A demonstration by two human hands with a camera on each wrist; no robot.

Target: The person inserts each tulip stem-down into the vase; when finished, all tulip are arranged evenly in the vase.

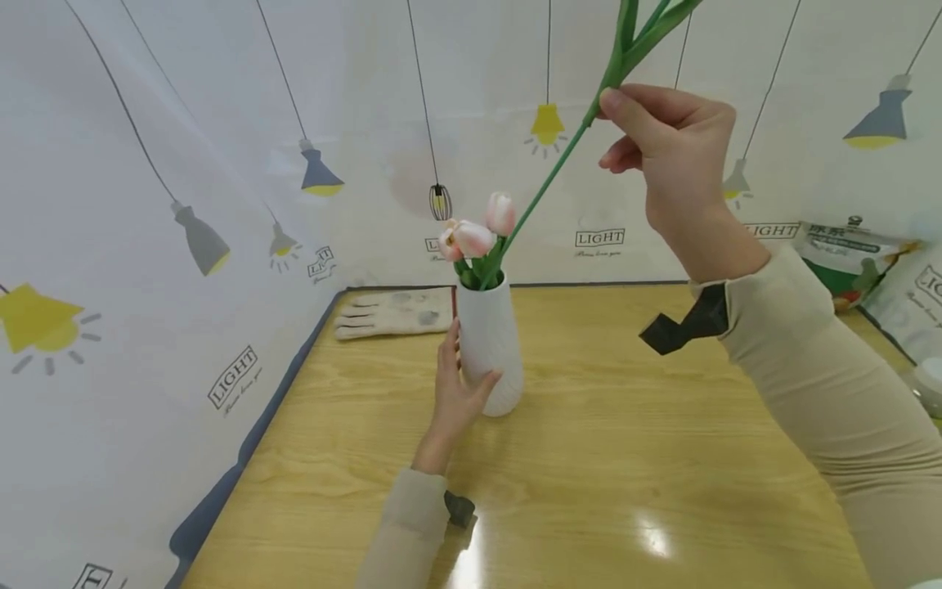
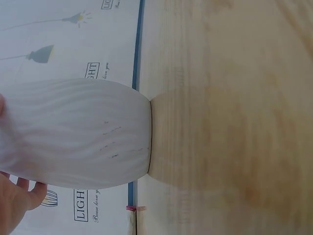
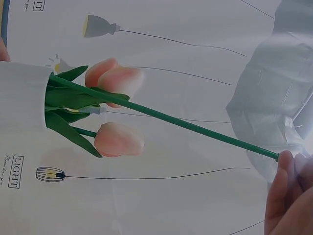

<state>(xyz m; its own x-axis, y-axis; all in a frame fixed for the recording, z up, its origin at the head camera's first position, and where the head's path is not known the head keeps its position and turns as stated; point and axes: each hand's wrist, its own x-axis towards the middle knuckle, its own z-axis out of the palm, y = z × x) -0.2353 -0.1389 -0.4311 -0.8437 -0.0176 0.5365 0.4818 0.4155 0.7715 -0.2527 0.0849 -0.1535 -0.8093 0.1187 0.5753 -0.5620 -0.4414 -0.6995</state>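
A white ribbed vase [image 1: 489, 352] stands upright on the table, several pink-and-white tulips [image 1: 474, 237] with green leaves in its mouth. My left hand [image 1: 458, 401] grips the vase from the left, thumb across the front; the left wrist view shows its lower body [image 2: 78, 132] and base on the wood. High on the right, my right hand [image 1: 684, 155] pinches a long green flower stem [image 1: 548, 184] between thumb and fingers. That stem [image 3: 195, 128] slants down into the vase mouth in the right wrist view. Its leaves rise above my hand, and its head is outside the frame.
Behind the vase, a pale work glove [image 1: 393, 315] lies near the back edge of the wooden table [image 1: 625, 458]. A clipped green-and-white bag [image 1: 846, 258] stands at the back right, with a jar [image 1: 929, 384] at the right edge. Lamp-printed sheeting [image 1: 486, 98] hangs behind and at left.
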